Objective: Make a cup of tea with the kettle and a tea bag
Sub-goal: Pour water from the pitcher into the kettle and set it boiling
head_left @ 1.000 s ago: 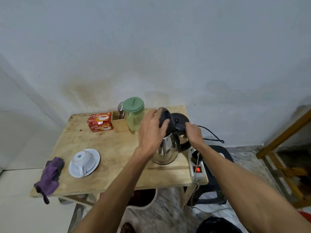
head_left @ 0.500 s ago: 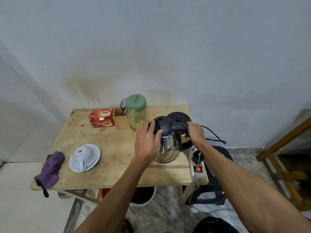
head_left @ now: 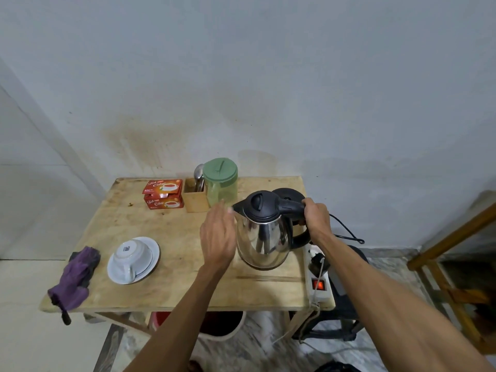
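A steel kettle (head_left: pixel 264 237) with a black lid and handle stands upright on the wooden table (head_left: pixel 174 232), its lid closed. My right hand (head_left: pixel 316 218) grips the black handle. Just left of the kettle body, my left hand (head_left: pixel 218 234) hovers with fingers apart and holds nothing. The round black kettle base (head_left: pixel 288 194) lies behind the kettle near the wall. Two stacked red tea-bag boxes (head_left: pixel 163 194) sit at the back. A white cup (head_left: pixel 132 253) rests upside down on a white saucer (head_left: pixel 150 261) at the front left.
A green-lidded plastic jug (head_left: pixel 221 183) and a wooden holder (head_left: pixel 194 197) with a spoon stand at the back. A purple folded umbrella (head_left: pixel 76 275) lies at the table's left edge. A white power strip (head_left: pixel 318 280) with a lit red switch runs along the right edge, above a black stool (head_left: pixel 346 312).
The kettle has come down from a tilted, lifted pose to stand on the table. My left hand has left the lid and drawn back to the left; the lid is now closed.
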Demonstrator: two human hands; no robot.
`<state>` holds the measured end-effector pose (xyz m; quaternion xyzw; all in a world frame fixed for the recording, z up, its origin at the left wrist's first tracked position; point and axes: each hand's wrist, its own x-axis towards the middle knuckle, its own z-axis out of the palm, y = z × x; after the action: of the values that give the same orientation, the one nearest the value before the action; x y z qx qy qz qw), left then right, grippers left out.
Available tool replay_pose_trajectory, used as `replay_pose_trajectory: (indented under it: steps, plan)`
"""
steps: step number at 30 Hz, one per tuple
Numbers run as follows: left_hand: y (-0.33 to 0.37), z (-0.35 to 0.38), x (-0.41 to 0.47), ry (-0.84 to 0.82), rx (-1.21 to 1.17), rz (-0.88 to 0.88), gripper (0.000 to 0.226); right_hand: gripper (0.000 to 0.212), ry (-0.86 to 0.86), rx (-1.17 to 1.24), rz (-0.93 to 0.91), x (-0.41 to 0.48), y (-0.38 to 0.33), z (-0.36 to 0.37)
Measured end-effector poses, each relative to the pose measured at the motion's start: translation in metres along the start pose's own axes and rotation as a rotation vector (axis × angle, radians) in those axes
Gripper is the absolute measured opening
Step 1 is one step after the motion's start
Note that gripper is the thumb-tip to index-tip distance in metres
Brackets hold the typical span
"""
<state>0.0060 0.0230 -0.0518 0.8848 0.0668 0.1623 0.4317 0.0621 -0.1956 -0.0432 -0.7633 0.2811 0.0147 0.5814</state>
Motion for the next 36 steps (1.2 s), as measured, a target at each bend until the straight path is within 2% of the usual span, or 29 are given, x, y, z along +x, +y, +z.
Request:
replay_pose_trajectory:
  steps: [2, 4, 6, 9, 12, 15, 18, 21, 36]
  plan:
    - [-0.012, 0.001, -0.001, 0.104, -0.095, -0.056, 0.05, 0.032, 0.014, 0.025, -0.004, 0.004, -0.007, -0.003]
    - [-0.03, 0.008, -0.002, 0.088, -0.063, -0.099, 0.051, 0.029, 0.032, 0.043, -0.013, 0.013, -0.016, -0.007]
    - [-0.053, 0.021, -0.001, -0.038, 0.091, -0.167, 0.061, 0.03, 0.047, 0.058, -0.022, 0.025, -0.027, -0.01]
    - [-0.086, 0.039, 0.0, -0.362, 0.388, -0.222, 0.062, 0.039, 0.07, 0.077, -0.037, 0.045, -0.043, -0.012]
    - [-0.103, 0.054, 0.01, -0.618, 0.48, -0.265, 0.071, 0.038, 0.109, 0.083, -0.067, 0.066, -0.059, -0.014]
    - [-0.105, 0.063, 0.017, -0.717, 0.481, -0.289, 0.087, 0.036, 0.144, 0.078, -0.081, 0.085, -0.069, -0.016]
    - [-0.11, 0.071, 0.02, -0.767, 0.499, -0.309, 0.095, 0.036, 0.172, 0.082, -0.075, 0.105, -0.07, -0.015]
    - [-0.111, 0.075, 0.019, -0.784, 0.533, -0.296, 0.093, 0.036, 0.19, 0.097, -0.061, 0.12, -0.069, -0.015]
    - [-0.108, 0.081, 0.018, -0.753, 0.525, -0.317, 0.096, 0.03, 0.215, 0.099, -0.027, 0.149, -0.057, -0.028]
